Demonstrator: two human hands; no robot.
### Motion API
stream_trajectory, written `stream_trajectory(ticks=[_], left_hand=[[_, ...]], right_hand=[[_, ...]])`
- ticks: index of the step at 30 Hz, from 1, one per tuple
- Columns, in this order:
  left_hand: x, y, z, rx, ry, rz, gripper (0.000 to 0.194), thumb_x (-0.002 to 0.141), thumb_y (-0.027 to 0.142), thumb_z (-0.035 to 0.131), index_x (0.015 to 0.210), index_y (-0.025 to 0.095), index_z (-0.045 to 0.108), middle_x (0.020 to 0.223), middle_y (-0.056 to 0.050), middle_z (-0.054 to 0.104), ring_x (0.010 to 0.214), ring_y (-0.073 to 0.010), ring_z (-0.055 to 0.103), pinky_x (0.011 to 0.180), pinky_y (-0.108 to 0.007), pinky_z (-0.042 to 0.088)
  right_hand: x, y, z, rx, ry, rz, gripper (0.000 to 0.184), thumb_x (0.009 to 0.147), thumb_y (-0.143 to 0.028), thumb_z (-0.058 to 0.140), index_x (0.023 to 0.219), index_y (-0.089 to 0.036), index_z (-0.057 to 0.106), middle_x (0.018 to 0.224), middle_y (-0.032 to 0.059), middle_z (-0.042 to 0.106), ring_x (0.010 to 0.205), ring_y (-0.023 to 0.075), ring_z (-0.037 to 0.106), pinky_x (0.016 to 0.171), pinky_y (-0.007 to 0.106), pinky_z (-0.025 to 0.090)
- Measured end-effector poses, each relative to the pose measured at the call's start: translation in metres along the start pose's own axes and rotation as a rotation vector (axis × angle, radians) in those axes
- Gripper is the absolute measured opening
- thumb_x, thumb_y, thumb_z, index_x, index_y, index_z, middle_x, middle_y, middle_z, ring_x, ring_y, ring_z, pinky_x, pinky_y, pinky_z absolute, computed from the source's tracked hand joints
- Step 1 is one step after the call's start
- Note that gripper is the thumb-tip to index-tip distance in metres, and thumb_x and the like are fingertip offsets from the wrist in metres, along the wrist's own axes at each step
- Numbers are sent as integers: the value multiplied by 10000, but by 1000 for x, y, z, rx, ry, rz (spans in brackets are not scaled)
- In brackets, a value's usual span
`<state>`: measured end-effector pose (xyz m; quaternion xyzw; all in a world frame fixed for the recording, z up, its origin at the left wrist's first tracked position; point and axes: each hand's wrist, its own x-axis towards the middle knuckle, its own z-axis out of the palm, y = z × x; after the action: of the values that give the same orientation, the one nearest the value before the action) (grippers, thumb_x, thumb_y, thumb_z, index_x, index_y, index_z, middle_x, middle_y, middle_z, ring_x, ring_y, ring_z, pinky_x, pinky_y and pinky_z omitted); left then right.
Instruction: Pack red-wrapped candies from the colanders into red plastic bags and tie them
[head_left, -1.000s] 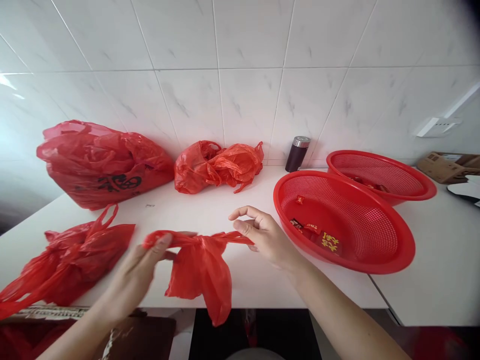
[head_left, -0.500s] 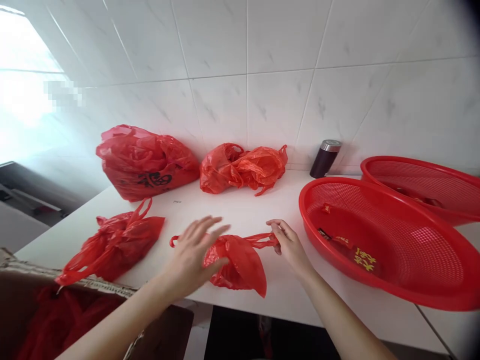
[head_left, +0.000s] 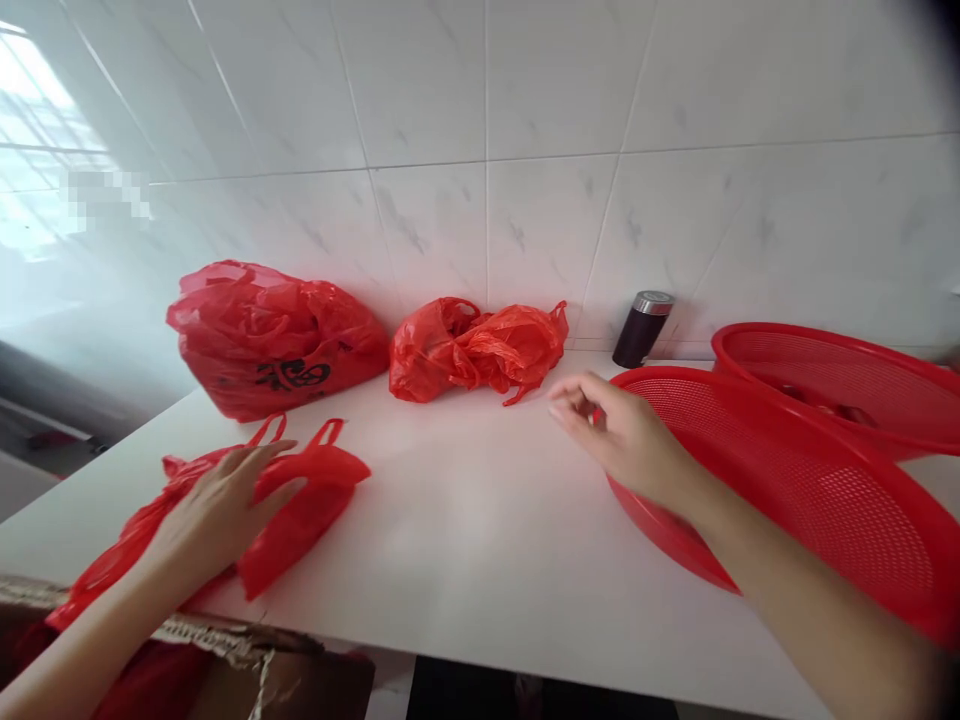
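Note:
My left hand (head_left: 225, 505) lies over a small red plastic bag (head_left: 304, 520) at the left of the white table, its fingers stretched out and its thumb apart. Another red plastic bag (head_left: 142, 535) is right beside it, partly under my wrist and forearm. My right hand (head_left: 619, 435) hovers in front of the left rim of the near red plastic basket (head_left: 795, 440), fingers curled towards the thumb. A tiny red patch shows between these fingers; whether they hold it is unclear. My right forearm hides much of the basket's inside.
Against the tiled wall sit a large red bag (head_left: 277, 340) with black lettering and crumpled red bags (head_left: 480, 350). A dark flask (head_left: 643, 330) stands right of them. A second red basket (head_left: 847, 375) is behind the near one. An open cardboard box (head_left: 217, 635) is at lower left.
The small red bag has moved left from the table's middle to beside the other bag, together with my left hand. My right hand has let go of its handle and risen towards the basket.

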<state>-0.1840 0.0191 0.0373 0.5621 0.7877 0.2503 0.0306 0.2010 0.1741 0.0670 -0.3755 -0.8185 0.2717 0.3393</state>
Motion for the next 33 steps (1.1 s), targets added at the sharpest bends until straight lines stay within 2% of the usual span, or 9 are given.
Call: stream_trajectory(ticks=[3, 6, 12, 15, 19, 23, 27, 30, 33], left_hand=[[4, 9, 2, 97, 41, 100, 495, 875, 564, 463, 1290, 301, 521, 1355, -132, 496, 1240, -441, 457, 1026, -617, 312], [8, 30, 27, 1, -59, 251, 362, 867, 548, 492, 1124, 324, 613, 1257, -73, 581, 1212, -351, 515, 1042, -517, 373], [29, 78, 73, -36, -283, 314, 332, 881, 518, 476, 1107, 345, 645, 1293, -67, 573, 1159, -315, 563, 952, -497, 450], [47, 100, 77, -150, -297, 323, 322, 880, 496, 494, 1116, 331, 638, 1280, -68, 583, 959, -278, 636, 865, -466, 485], [75, 122, 84, -359, -233, 237, 398, 846, 496, 560, 1177, 277, 601, 1260, -107, 589, 970, -296, 618, 880, -500, 467], [89, 150, 95, -531, -144, 169, 632, 838, 528, 576, 1379, 253, 400, 1378, -158, 467, 1181, -310, 532, 951, -503, 454], [79, 186, 96, -788, -135, 175, 849, 808, 516, 646, 1482, 334, 162, 1445, -144, 389, 1154, -253, 581, 910, -414, 518], [70, 205, 96, -999, -150, 245, 787, 771, 403, 727, 1442, 312, 326, 1431, -103, 468, 1208, -262, 552, 976, -396, 481], [65, 213, 97, -1061, -200, 198, 472, 833, 423, 656, 1256, 225, 590, 1269, -95, 628, 1211, -281, 546, 990, -399, 463]], right_hand=[[70, 23, -9, -282, 34, 37, 124, 899, -304, 536, 928, -224, 626, 884, 24, 651, 794, 173, 572, 717, 299, 403], [119, 49, 1, -377, -39, 68, 127, 862, -266, 577, 899, -191, 673, 983, 69, 651, 901, 200, 572, 765, 305, 392], [146, 60, 45, -257, -164, 4, 182, 704, -255, 745, 590, -173, 629, 784, 31, 658, 825, 181, 593, 693, 251, 408], [159, 47, 35, -130, -22, -12, 95, 813, -252, 634, 792, -173, 684, 836, 35, 679, 828, 161, 606, 728, 253, 437], [175, 14, -9, 92, 230, -33, 357, 968, -272, 337, 1180, -140, 592, 1009, 80, 664, 881, 123, 615, 787, 262, 482], [156, -19, -33, 604, 260, -125, 201, 869, -250, 552, 1013, -156, 655, 860, 28, 667, 792, 109, 617, 761, 255, 513], [101, -36, -19, 583, -30, -185, 138, 864, -239, 589, 946, -188, 687, 946, 23, 693, 761, 108, 632, 730, 269, 529], [62, -35, -2, 418, -189, -213, 178, 897, -243, 565, 1044, -215, 661, 996, 20, 689, 882, 133, 644, 801, 299, 524], [37, -22, 6, 290, -1, -214, 185, 922, -229, 519, 1096, -225, 582, 1056, 19, 650, 992, 142, 603, 854, 312, 493]])
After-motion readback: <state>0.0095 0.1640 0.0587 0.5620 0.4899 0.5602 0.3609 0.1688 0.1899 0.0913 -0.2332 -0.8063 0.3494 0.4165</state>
